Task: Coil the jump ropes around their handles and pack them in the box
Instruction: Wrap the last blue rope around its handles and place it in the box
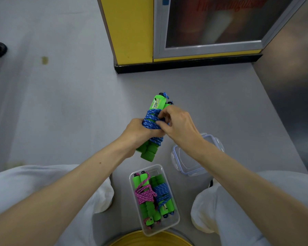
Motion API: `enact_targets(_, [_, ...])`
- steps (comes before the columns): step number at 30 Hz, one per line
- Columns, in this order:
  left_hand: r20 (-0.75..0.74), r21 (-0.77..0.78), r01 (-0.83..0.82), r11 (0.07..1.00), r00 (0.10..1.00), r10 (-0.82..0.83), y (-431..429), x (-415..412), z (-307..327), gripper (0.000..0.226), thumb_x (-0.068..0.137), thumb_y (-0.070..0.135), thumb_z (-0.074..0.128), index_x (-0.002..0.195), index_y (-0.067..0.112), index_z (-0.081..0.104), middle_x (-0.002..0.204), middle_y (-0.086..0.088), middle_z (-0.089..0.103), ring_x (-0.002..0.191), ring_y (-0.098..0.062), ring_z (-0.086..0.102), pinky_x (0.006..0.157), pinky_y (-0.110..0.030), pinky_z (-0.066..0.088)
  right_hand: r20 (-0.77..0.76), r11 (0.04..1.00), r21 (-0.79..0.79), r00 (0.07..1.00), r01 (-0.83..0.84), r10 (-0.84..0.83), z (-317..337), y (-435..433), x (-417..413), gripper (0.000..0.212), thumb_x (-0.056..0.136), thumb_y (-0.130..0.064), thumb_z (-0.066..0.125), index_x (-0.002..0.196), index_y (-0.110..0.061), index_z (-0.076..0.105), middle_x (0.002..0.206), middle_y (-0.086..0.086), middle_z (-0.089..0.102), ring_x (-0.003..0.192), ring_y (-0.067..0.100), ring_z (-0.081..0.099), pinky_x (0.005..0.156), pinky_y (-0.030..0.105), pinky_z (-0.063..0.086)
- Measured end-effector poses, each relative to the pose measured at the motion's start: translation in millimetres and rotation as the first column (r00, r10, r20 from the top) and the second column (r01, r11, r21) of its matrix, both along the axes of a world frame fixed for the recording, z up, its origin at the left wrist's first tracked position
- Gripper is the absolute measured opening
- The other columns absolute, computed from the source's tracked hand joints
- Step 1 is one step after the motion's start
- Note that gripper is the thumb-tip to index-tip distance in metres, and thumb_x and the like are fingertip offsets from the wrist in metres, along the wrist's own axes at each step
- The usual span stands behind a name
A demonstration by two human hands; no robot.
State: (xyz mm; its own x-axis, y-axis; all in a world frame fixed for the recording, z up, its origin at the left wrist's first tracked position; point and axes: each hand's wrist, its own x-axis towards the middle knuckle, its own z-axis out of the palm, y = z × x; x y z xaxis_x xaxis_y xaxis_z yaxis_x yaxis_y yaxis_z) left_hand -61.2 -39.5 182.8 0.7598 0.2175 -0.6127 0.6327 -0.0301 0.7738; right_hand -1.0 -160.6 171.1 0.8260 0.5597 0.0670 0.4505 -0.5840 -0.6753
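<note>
A blue jump rope (150,121) is coiled around its pair of green handles (156,104), held in the air above the floor. My left hand (138,131) grips the bundle around its middle. My right hand (175,121) pinches the blue cord at the coil's right side. Below, between my knees, a clear plastic box (174,219) holds a pink rope (144,192) coiled on green handles and a second blue coiled rope (162,191) beside it.
The box's clear lid (187,162) with blue clips lies on the grey floor to the right. A yellow round rim (149,239) shows at the bottom edge. A yellow cabinet (130,31) with a glass door stands ahead. My knees in white trousers flank the box.
</note>
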Motion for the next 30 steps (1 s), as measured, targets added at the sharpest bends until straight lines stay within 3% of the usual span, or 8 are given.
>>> enact_targets(3, [-0.010, -0.025, -0.021, 0.999, 1.000, 0.021, -1, -1, -1, 0.015, 0.075, 0.012, 0.076, 0.085, 0.013, 0.064, 0.078, -0.004, 0.069, 0.063, -0.012, 0.065, 0.053, -0.020, 0.054, 0.090, 0.998, -0.056, 0.996, -0.015, 0.020, -2, -1, -3, 0.016, 0.090, -0.017, 0.060, 0.101, -0.005, 0.061, 0.095, -0.001, 0.047, 0.083, 0.011, 0.045, 0.072, 0.022, 0.039])
enact_targets(5, [-0.009, -0.034, -0.034, 0.999, 0.999, 0.034, -1, 1, -1, 0.013, 0.076, 0.009, 0.074, 0.081, 0.014, 0.063, 0.076, -0.003, 0.068, 0.059, -0.010, 0.065, 0.050, -0.018, 0.053, 0.189, 0.995, -0.099, 0.981, -0.020, 0.039, 0, -1, -5, 0.016, 0.090, -0.016, 0.060, 0.099, -0.002, 0.062, 0.099, 0.008, 0.054, 0.085, 0.017, 0.052, 0.069, 0.026, 0.041])
enact_targets(7, [-0.014, -0.027, -0.039, 0.999, 0.999, 0.039, -2, 3, -1, 0.014, 0.077, 0.007, 0.073, 0.078, 0.014, 0.062, 0.072, -0.002, 0.067, 0.052, -0.007, 0.063, 0.046, -0.017, 0.051, 0.275, 0.985, -0.165, 0.958, -0.039, 0.084, 1, 0, -7, 0.013, 0.078, -0.008, 0.072, 0.085, 0.000, 0.064, 0.085, 0.012, 0.060, 0.074, 0.024, 0.059, 0.057, 0.028, 0.044])
enact_targets(9, [-0.031, -0.011, -0.041, 0.999, 0.999, 0.041, -3, 4, -4, 0.014, 0.077, 0.006, 0.073, 0.077, 0.014, 0.061, 0.072, -0.002, 0.066, 0.051, -0.007, 0.063, 0.046, -0.017, 0.051, 0.328, 0.979, -0.201, 0.939, -0.035, 0.100, 0, 1, -10, 0.024, 0.063, -0.001, 0.082, 0.076, -0.001, 0.062, 0.073, 0.012, 0.061, 0.062, 0.027, 0.060, 0.046, 0.028, 0.045])
enact_targets(13, [-0.058, 0.050, -0.046, 0.998, 0.997, 0.049, -4, 5, -11, 0.015, 0.074, 0.010, 0.075, 0.083, 0.012, 0.063, 0.085, -0.008, 0.069, 0.071, -0.020, 0.066, 0.064, -0.028, 0.056, 0.191, 0.981, -0.191, 0.981, 0.013, 0.024, 2, 4, -14, 0.026, 0.088, -0.009, 0.059, 0.113, -0.006, 0.054, 0.096, 0.013, 0.063, 0.082, 0.028, 0.059, 0.064, 0.035, 0.046])
enact_targets(16, [-0.049, 0.055, -0.077, 0.996, 0.996, 0.080, -5, 7, -13, 0.016, 0.072, 0.012, 0.076, 0.084, 0.011, 0.064, 0.090, -0.012, 0.070, 0.079, -0.026, 0.068, 0.075, -0.037, 0.058, 0.170, 0.993, -0.105, 0.985, 0.059, -0.041, 1, 5, -14, 0.028, 0.091, -0.011, 0.055, 0.119, -0.006, 0.056, 0.098, 0.017, 0.064, 0.083, 0.030, 0.060, 0.070, 0.041, 0.052])
enact_targets(22, [-0.036, 0.045, -0.097, 0.994, 0.994, 0.099, -4, 6, -15, 0.014, 0.072, 0.012, 0.076, 0.077, 0.013, 0.063, 0.085, -0.010, 0.069, 0.074, -0.024, 0.065, 0.074, -0.036, 0.057, 0.300, 0.994, -0.111, 0.954, 0.015, 0.019, -4, 7, -15, 0.021, 0.078, -0.004, 0.062, 0.097, 0.003, 0.068, 0.077, 0.016, 0.068, 0.065, 0.032, 0.062, 0.052, 0.036, 0.053])
enact_targets(30, [-0.025, 0.062, -0.091, 0.994, 0.995, 0.093, -1, 4, -16, 0.015, 0.073, 0.010, 0.076, 0.079, 0.013, 0.063, 0.091, -0.012, 0.070, 0.082, -0.027, 0.068, 0.077, -0.039, 0.058, 0.373, 0.986, -0.165, 0.927, 0.031, 0.033, -4, 9, -13, 0.005, 0.072, -0.003, 0.067, 0.072, 0.000, 0.063, 0.063, 0.013, 0.062, 0.051, 0.028, 0.058, 0.044, 0.028, 0.044])
